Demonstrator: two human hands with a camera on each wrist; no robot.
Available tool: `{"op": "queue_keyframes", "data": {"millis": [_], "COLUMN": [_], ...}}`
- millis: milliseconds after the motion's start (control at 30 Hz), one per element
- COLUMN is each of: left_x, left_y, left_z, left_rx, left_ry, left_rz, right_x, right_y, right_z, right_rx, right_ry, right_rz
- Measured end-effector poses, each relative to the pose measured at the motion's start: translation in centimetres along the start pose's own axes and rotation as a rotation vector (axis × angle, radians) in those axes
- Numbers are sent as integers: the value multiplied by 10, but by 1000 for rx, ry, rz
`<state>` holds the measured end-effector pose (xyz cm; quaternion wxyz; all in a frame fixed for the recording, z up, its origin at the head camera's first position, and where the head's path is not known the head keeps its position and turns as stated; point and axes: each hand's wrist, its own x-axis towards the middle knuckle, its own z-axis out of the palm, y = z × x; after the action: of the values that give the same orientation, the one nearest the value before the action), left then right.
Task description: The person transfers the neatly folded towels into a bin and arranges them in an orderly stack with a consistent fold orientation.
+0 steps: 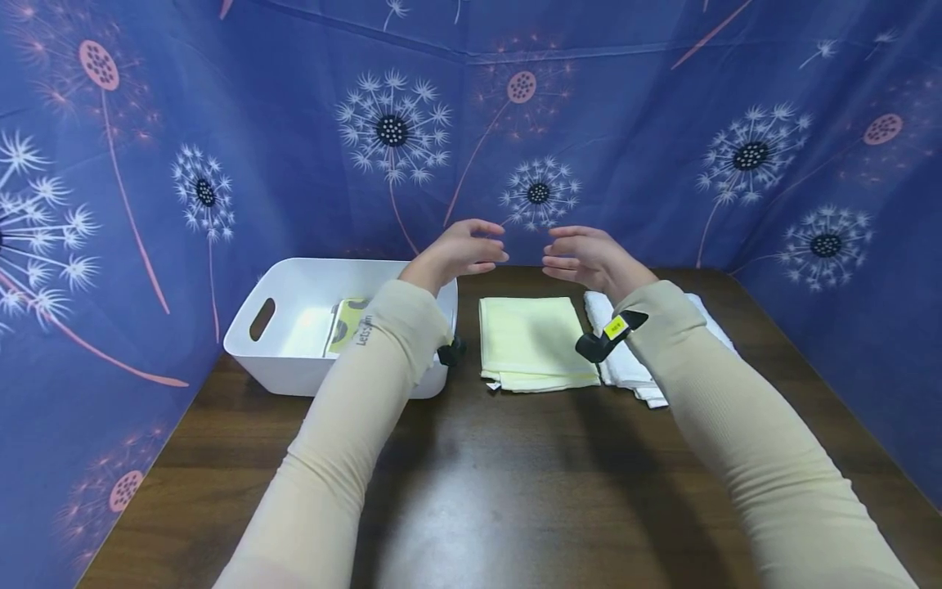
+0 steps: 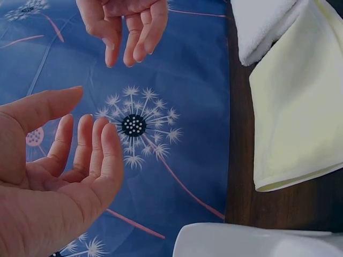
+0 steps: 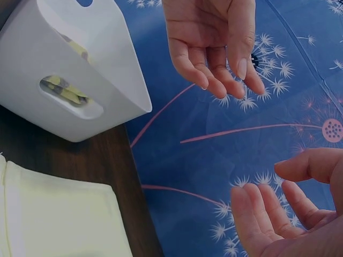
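Both hands are raised over the back of the table, facing each other with a gap between their fingertips. My left hand [image 1: 465, 249] is above the right end of a white plastic bin [image 1: 287, 372], its fingers loosely bent around nothing. Opposite it, my right hand [image 1: 585, 258] has the same relaxed bend and holds nothing. Below and between them lies a folded pale yellow cloth [image 1: 533, 339], a small tag at its front left corner. A folded white towel [image 1: 625, 364] lies beside it, partly hidden by the right forearm.
Inside the bin stands a folded yellow cloth with a grey pattern [image 1: 346, 319], visible through the handle hole in the right wrist view. A blue curtain with dandelion prints [image 1: 633, 147] borders the brown wooden table [image 1: 471, 507] at the back and sides.
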<state>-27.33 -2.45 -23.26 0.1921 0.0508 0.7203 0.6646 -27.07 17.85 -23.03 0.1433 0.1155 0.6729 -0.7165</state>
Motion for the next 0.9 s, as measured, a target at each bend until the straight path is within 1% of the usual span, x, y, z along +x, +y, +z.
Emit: {"op": "queue_keyframes", "data": {"millis": [167,300,600,900], "left_x": [2,5,9,6], "left_y": [-1,-3,-8,-13], "left_z": [6,10,13,17], "left_rx": [8,11,14,42], "left_ry": [-6,6,22,9], "left_rz": [-4,-4,-3,-5], "right_x": [0,0,-1,-1], "right_y": [0,-1,-1,3], "right_z": [-3,-6,-12,-21], "right_rx": [-2,-11,-32,10], "right_ry": [13,18,22,20], "right_rz": [2,-6,-7,16]}}
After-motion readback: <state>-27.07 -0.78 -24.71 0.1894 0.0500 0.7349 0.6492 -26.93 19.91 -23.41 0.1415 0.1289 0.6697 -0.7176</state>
